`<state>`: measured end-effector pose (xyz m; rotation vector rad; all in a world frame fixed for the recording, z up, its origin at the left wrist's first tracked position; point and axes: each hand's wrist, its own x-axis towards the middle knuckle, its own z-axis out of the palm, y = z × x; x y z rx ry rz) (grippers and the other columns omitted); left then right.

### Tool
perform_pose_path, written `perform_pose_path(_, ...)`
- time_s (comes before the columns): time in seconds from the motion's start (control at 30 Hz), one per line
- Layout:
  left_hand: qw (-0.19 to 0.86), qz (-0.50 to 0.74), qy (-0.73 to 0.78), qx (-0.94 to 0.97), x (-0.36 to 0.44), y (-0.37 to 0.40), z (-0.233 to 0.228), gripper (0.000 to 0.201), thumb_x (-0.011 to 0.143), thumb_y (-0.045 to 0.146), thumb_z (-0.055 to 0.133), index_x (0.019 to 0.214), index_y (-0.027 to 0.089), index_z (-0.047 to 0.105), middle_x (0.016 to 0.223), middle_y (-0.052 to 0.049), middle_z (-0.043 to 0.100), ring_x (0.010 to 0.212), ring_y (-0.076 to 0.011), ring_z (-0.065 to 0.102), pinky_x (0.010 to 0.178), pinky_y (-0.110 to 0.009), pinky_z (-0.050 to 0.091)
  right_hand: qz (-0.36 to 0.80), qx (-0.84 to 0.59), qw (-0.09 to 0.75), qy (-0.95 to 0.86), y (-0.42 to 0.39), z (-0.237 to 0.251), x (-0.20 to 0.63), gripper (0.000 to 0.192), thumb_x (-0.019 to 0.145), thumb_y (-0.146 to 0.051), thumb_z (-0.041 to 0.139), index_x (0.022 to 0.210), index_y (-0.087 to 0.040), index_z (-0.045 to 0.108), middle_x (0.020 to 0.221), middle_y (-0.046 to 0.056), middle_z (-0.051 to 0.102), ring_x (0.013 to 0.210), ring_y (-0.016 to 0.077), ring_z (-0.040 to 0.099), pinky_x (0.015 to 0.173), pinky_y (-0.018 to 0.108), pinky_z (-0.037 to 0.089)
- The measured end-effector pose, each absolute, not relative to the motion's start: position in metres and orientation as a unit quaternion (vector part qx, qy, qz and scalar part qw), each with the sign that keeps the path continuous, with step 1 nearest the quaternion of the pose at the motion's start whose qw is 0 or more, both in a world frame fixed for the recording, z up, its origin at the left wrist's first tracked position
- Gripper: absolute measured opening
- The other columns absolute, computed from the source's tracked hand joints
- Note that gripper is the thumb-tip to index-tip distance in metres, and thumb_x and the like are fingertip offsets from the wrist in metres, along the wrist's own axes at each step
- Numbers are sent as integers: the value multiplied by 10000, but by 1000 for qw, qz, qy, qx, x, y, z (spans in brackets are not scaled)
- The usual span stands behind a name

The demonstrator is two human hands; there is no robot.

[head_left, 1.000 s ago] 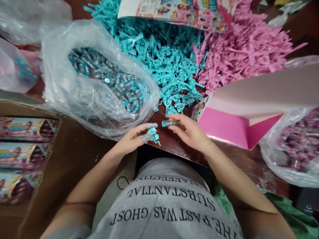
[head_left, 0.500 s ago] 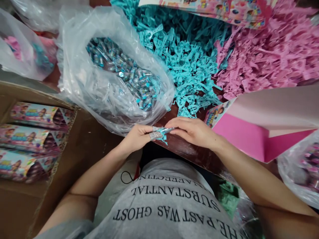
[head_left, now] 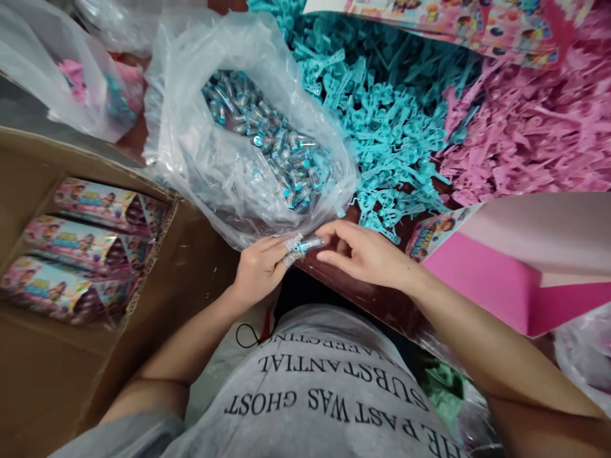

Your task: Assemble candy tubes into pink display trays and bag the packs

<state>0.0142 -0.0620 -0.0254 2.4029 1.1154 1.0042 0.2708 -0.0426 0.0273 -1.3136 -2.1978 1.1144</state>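
Observation:
My left hand (head_left: 260,267) is closed in a pinch on a small clear tube with light-blue ends (head_left: 310,244). Its thumb and a finger are wrapped in speckled grey tape. The tube points right, toward my right hand (head_left: 365,254), whose thumb and fingers are curved and apart around its far end; whether they touch it I cannot tell. Just beyond both hands lies an open clear plastic bag (head_left: 191,127), holding many similar tubes (head_left: 286,152). A heap of turquoise plastic pieces (head_left: 386,127) spreads behind my right hand.
Pink plastic pieces (head_left: 529,133) are piled at the back right, below printed sheets (head_left: 458,22). A pink-lined open box (head_left: 482,273) stands on the right. At left, a cardboard carton (head_left: 42,356) holds printed packs (head_left: 71,245). Another bag (head_left: 100,95) sits at the back left.
My right fingers have parted from their pinch at the tube's end. The turquoise piece that hung below my left fingers no longer shows there. The whole view has shifted slightly.

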Motion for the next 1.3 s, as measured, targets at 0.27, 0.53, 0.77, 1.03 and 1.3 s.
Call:
perform_pose_path(0.27, 371, 347, 527, 682, 11, -60, -15, 235, 1034, 346, 604, 917, 185, 728, 785, -28, 731, 713, -156, 651, 702, -264, 528, 167, -503, 151, -834, 28, 15, 239, 375, 1089, -497, 518, 1214, -237, 756, 1218, 106, 753, 1033, 268, 711, 706, 340, 486)
perform_pose_path(0.53, 585, 397, 502, 498, 25, -46, -10, 400, 794, 455, 907, 1028, 171, 751, 998, -35, 785, 870, -143, 677, 870, -263, 557, 216, -462, 176, -842, 27, 11, 263, 277, 1052, -318, 585, 1296, -222, 673, 1276, 98, 747, 1046, 268, 722, 832, 382, 568)
perform_pose_path(0.77, 666, 337, 440, 500, 51, -35, -7, 463, 720, 560, 934, 893, 158, 782, 813, -30, 757, 714, -136, 645, 733, -257, 564, 317, -370, 258, -834, -43, 28, 307, 274, 1096, -328, 555, 1318, -270, 705, 1279, 40, 778, 1139, 196, 739, 1017, 334, 569)
perform_pose_path(1.03, 542, 326, 406, 660, 83, -42, -10, 329, 887, 482, 821, 1005, 175, 806, 970, -49, 808, 866, -186, 691, 865, -301, 567, 352, -468, 237, -776, -67, 34, 330, 501, 1115, -569, 452, 966, -201, 757, 799, 27, 768, 730, 154, 720, 736, 276, 547)
perform_pose_path(1.3, 432, 305, 346, 775, 120, -35, 0, 217, 955, 376, 748, 1044, 180, 771, 917, -31, 790, 800, -168, 683, 766, -259, 540, 392, -531, 336, -672, -104, 36, 369, 462, 995, -632, 662, 1141, -197, 707, 963, 39, 786, 643, 110, 628, 602, 248, 487)
